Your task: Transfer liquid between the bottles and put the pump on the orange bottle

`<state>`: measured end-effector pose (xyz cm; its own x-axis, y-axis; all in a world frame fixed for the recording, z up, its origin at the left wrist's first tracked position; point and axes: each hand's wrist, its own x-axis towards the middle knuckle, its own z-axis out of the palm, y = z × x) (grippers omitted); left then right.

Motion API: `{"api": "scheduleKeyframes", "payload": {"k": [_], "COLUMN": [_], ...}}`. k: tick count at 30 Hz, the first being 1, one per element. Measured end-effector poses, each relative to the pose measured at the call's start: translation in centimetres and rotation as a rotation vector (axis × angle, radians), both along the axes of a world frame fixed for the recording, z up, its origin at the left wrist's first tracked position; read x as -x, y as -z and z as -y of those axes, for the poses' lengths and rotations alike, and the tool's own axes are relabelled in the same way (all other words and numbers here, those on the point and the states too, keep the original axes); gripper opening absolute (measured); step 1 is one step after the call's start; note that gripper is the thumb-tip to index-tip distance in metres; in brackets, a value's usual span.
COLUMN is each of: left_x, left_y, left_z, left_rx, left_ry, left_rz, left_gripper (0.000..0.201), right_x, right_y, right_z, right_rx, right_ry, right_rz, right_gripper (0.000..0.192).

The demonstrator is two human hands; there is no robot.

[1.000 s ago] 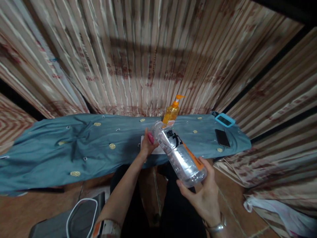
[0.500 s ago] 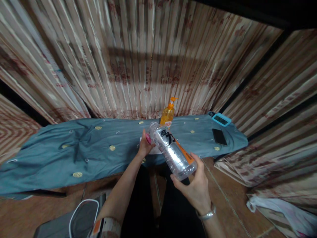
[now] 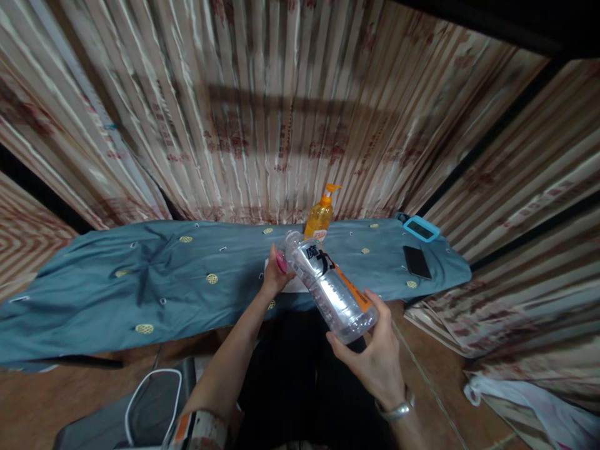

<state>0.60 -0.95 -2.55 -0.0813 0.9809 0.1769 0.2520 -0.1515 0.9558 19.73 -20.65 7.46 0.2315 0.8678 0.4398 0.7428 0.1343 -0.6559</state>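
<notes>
Fingers of my right hand (image 3: 372, 359) curl up around the base of the clear plastic bottle (image 3: 330, 284), gripping it from below, with the thumb pressed on the side nearest the orange strip of its label. My left hand (image 3: 276, 275) is closed at the bottle's other end, its fingers pinched at the neck with something pink between them; I cannot tell whether that is a cap or a nail. So the bottle lies tilted between both hands, neck up and away from me, base low and toward me, held in the air just over the near edge of the table.

Going by size: striped curtains (image 3: 262, 106) fill the whole background. Below them a long blue cloth (image 3: 140, 281) with small gold dots covers the table. My dark trousers show under the hands. A white sheet (image 3: 293, 284) lies on the cloth right under my left hand. An orange pump bottle (image 3: 319, 217) stands upright just behind the clear bottle's neck. Well to the right lie a black phone (image 3: 417, 261) and a blue-rimmed device (image 3: 420, 229). A metal watch (image 3: 396, 409) sits on my right wrist.
</notes>
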Motion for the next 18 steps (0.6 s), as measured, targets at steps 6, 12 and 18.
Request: {"api": "scheduleKeyframes", "payload": {"k": [6, 12, 18], "left_x": [0.1, 0.2, 0.1], "left_y": [1.5, 2.8, 2.1], "left_z": [-0.1, 0.2, 0.7], "left_rx": [-0.038, -0.075, -0.043], "left_ry": [-0.026, 0.02, 0.063], "left_rz": [-0.031, 0.023, 0.091], "left_gripper": [0.108, 0.101, 0.123], "right_x": [-0.9, -1.9, -0.8], "right_y": [0.5, 1.6, 0.9], "right_z": [0.2, 0.5, 0.9], "right_rx": [0.007, 0.069, 0.122], "right_ry": [-0.033, -0.003, 0.176], "right_rz": [-0.023, -0.092, -0.102], "right_gripper": [0.086, 0.088, 0.087]}}
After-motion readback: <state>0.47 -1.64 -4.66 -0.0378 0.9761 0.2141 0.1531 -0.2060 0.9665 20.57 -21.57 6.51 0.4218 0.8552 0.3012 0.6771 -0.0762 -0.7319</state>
